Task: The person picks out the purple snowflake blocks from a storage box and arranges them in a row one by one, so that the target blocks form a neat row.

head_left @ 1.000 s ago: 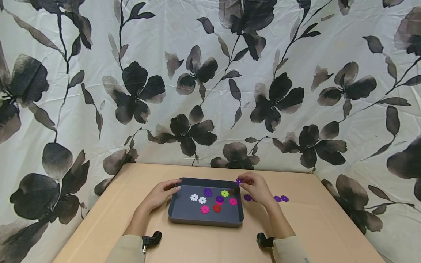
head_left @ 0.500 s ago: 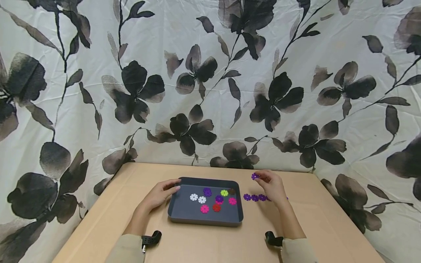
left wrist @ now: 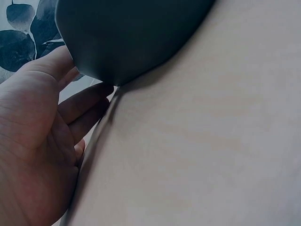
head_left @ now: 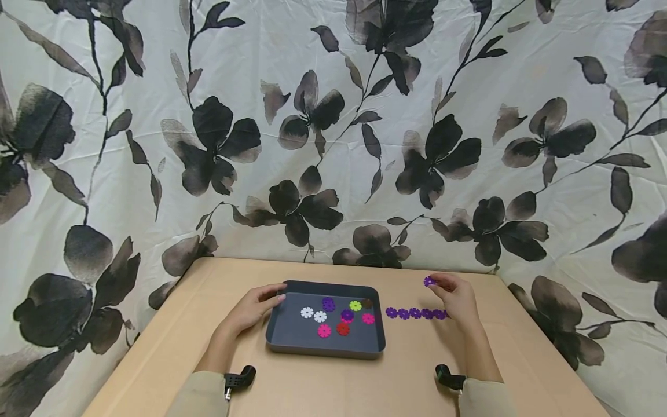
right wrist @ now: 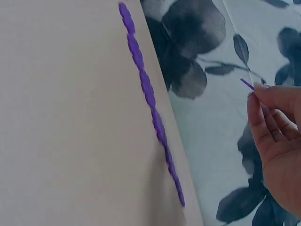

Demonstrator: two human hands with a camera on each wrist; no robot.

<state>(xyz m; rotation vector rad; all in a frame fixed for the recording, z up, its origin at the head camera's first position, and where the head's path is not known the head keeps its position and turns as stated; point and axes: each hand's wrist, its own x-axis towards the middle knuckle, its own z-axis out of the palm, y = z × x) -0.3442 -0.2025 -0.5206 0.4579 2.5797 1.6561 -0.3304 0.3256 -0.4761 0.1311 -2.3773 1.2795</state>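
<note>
My right hand (head_left: 455, 298) pinches a purple flower-shaped disc (head_left: 429, 281) between thumb and fingertips, above the table. In the right wrist view the disc (right wrist: 247, 84) shows edge-on. Below it a row of purple flower-shaped discs (head_left: 415, 313) lies on the table, its right end partly behind the hand in the head view. My left hand (head_left: 251, 308) grips the left rim of a dark grey tray (head_left: 292, 343), thumb over the edge. Inside the tray lie several flower discs: white (head_left: 320, 317), purple (head_left: 328, 304), pink (head_left: 324, 330), red (head_left: 343, 329), yellow-green (head_left: 355, 305) and brown (head_left: 367, 304).
The light wooden-coloured table (head_left: 333, 388) carries the tray near its middle and the purple row to the right. Behind the table's far edge hangs a white cloth (head_left: 365, 168) with dark flowers. A black wrist camera (head_left: 449, 377) sits on the right wrist, another (head_left: 241, 379) on the left.
My right hand has moved right with the purple disc, from the tray's far right corner to over the right end of the row. The left hand and tray stay in place.
</note>
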